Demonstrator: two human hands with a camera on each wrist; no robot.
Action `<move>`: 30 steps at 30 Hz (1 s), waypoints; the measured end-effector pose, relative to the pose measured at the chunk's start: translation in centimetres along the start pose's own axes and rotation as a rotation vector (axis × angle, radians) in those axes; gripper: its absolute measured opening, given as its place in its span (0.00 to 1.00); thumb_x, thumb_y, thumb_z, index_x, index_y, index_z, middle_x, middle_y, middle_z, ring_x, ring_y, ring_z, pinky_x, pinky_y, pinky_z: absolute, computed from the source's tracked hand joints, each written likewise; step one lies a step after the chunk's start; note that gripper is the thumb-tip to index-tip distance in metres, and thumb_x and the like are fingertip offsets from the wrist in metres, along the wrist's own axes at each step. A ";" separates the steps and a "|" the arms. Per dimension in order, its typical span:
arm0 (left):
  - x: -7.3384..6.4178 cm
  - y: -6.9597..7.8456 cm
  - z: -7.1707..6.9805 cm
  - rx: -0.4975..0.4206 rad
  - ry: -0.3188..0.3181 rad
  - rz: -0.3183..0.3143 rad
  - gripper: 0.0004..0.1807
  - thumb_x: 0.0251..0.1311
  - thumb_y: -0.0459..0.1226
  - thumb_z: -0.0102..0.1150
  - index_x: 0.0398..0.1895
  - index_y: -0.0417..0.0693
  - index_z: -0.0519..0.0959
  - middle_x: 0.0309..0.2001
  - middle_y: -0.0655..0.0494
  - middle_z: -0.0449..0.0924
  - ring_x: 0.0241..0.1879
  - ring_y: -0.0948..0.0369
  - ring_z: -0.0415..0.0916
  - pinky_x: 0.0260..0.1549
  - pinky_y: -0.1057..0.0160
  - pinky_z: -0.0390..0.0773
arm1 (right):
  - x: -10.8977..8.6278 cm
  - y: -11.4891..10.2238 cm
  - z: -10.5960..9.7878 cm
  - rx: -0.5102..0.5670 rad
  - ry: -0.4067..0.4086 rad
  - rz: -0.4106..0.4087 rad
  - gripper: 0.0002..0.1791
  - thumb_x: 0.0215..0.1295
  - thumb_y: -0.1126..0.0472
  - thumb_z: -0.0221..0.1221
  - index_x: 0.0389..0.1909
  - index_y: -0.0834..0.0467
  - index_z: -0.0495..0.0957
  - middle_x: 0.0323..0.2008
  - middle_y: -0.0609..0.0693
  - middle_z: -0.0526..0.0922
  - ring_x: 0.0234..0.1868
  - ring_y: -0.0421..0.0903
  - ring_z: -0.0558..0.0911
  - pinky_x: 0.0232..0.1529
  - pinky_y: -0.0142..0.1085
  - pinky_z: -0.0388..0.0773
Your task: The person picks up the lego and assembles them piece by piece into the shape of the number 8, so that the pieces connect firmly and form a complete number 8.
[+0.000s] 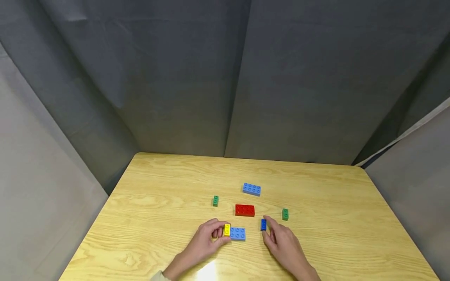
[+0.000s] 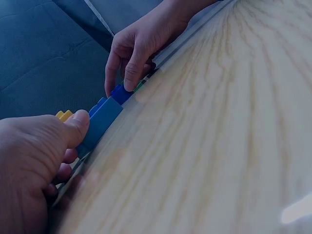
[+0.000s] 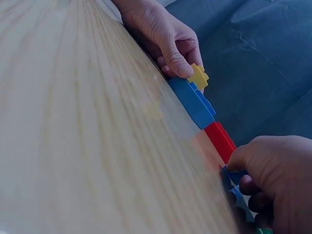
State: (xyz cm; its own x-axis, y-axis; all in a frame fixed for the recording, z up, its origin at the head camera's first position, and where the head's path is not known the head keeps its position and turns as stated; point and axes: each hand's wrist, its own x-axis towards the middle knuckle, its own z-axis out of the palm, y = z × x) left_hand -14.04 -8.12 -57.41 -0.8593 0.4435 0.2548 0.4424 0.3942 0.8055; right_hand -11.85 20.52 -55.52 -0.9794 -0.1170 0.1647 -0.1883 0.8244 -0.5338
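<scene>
Toward the front of the wooden table, my left hand (image 1: 205,239) pinches a small yellow toy brick (image 1: 227,230) between thumb and fingers. The yellow brick sits on the left end of a light blue brick (image 1: 238,234), whose other studs show; the right wrist view has the yellow brick (image 3: 198,76) standing higher than the blue one. To the right, thumb and index finger of my right hand (image 1: 285,244) grip a small dark blue brick (image 1: 263,224) by its near and far ends. In the left wrist view this dark blue brick (image 2: 119,92) is partly covered by the fingers.
Just beyond the hands lies a red brick (image 1: 245,210). A second light blue brick (image 1: 251,189) is farther back. One small green brick (image 1: 215,201) lies to the left, another green brick (image 1: 285,214) beyond the right hand. Grey curtains (image 1: 175,78) surround the wooden table (image 1: 147,199).
</scene>
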 end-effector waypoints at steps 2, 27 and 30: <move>-0.1 0.1 0.0 -0.002 -0.003 -0.008 0.25 0.61 0.44 0.75 0.58 0.41 0.84 0.31 0.67 0.71 0.30 0.70 0.66 0.29 0.74 0.68 | -0.1 0.1 0.1 -0.002 -0.012 0.010 0.27 0.68 0.59 0.69 0.66 0.59 0.79 0.17 0.34 0.67 0.19 0.32 0.65 0.22 0.29 0.62; 0.1 0.3 0.0 0.017 0.005 0.029 0.26 0.60 0.45 0.74 0.60 0.44 0.84 0.30 0.68 0.70 0.29 0.70 0.65 0.27 0.75 0.67 | -0.1 -0.6 0.3 -0.045 -0.060 -0.029 0.24 0.71 0.48 0.68 0.62 0.56 0.82 0.17 0.31 0.64 0.22 0.32 0.63 0.40 0.35 0.65; 0.0 0.2 0.1 0.034 0.007 0.025 0.27 0.60 0.46 0.74 0.61 0.45 0.84 0.30 0.69 0.70 0.29 0.70 0.65 0.27 0.75 0.67 | -0.1 -0.6 0.4 -0.051 -0.066 -0.032 0.24 0.71 0.49 0.67 0.62 0.56 0.82 0.18 0.31 0.64 0.22 0.32 0.63 0.40 0.36 0.64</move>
State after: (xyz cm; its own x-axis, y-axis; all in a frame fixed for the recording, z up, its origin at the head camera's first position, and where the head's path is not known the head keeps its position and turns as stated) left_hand -13.95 -7.91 -57.30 -0.8496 0.4479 0.2785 0.4721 0.4104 0.7802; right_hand -11.65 19.81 -55.51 -0.9759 -0.1787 0.1252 -0.2174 0.8468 -0.4855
